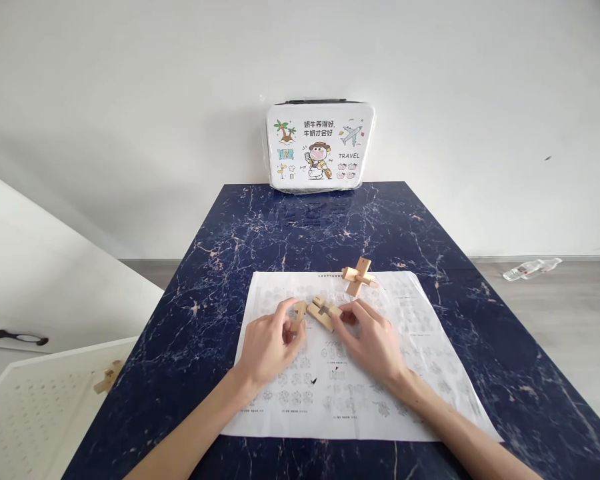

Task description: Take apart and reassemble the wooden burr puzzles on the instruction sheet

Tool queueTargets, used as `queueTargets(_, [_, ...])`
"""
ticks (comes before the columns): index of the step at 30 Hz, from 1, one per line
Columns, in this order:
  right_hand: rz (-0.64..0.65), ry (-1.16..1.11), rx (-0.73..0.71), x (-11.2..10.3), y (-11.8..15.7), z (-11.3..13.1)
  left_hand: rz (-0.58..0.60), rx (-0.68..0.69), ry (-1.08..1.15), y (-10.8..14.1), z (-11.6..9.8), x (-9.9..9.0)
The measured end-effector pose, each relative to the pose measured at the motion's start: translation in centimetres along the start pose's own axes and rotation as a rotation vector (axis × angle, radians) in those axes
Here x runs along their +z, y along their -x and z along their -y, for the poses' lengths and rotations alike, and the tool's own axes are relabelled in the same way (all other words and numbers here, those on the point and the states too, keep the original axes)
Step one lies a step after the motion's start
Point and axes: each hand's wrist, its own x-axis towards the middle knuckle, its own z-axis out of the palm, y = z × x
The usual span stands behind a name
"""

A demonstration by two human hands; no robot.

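Note:
My left hand pinches a small notched wooden piece between thumb and fingers. Just right of it lie joined notched wooden blocks, with a gap showing between them. My right hand has its thumb and fingers closed on the right end of these blocks. Behind my right hand, an assembled wooden cross-shaped puzzle rests at the top edge of a printed paper sheet. The sheet carries rows of small diagrams and lies under both hands.
The dark blue marbled table reaches back to a white cartoon case against the wall. At lower left, a white perforated basket holds wooden pieces. A clear plastic bottle lies on the floor at right.

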Motion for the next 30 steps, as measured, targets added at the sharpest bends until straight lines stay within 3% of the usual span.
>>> queueTargets(5, [0.108, -0.046, -0.059, 0.1, 0.1, 0.2, 0.077, 0.070, -0.006, 0.2, 0.4, 0.3])
queueTargets(13, [0.251, -0.086, -0.267, -0.3, 0.0, 0.3, 0.027, 0.257, 0.029, 0.0, -0.4, 0.0])
queueTargets(21, [0.306, -0.170, -0.265, -0.2, 0.1, 0.3, 0.190, 0.218, 0.014, 0.0, 0.3, 0.6])
queueTargets(27, [0.286, -0.185, -0.249, -0.3, 0.1, 0.3, 0.094, 0.154, -0.022, -0.5, 1.3, 0.4])
queueTargets(30, [0.210, -0.209, -0.150, -0.4, 0.2, 0.4, 0.004, 0.112, -0.076, -1.0, 2.7, 0.1])
